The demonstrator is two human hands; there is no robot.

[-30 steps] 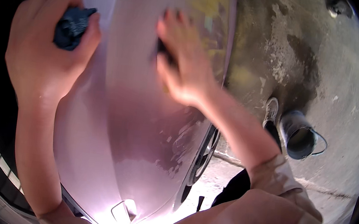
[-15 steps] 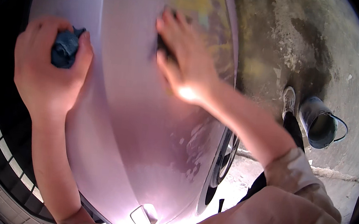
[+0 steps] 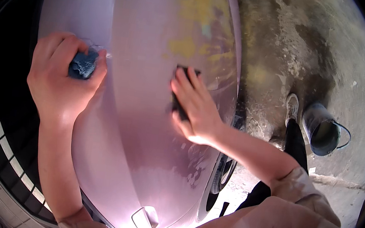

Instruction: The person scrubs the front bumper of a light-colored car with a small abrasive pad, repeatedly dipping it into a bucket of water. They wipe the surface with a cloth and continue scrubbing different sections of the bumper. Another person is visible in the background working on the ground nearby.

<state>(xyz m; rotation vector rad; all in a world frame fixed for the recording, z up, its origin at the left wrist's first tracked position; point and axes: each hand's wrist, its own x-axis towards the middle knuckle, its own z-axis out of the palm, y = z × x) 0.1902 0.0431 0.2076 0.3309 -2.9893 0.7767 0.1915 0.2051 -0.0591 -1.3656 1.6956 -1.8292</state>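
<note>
Hard glare at six o'clock, darkness around my view's rim.
The strongest light burns out to white at six o'clock, washing over the pinkish car panel (image 3: 135, 90) and weakening toward twelve; another overexposed patch whitens the floor (image 3: 353, 79) near five. That floor turns dim and mottled at two, and the mouth of the bucket (image 3: 325, 137) at three sinks into shadow. My right hand (image 3: 198, 108) looks slightly smeared, with a bright highlight at its wrist; my left hand (image 3: 58, 77), toward nine, is crisper. Pale strips (image 3: 16, 166) gleam at eight. The fisheye bends straight edges into arcs, and the corners fall black.
</note>
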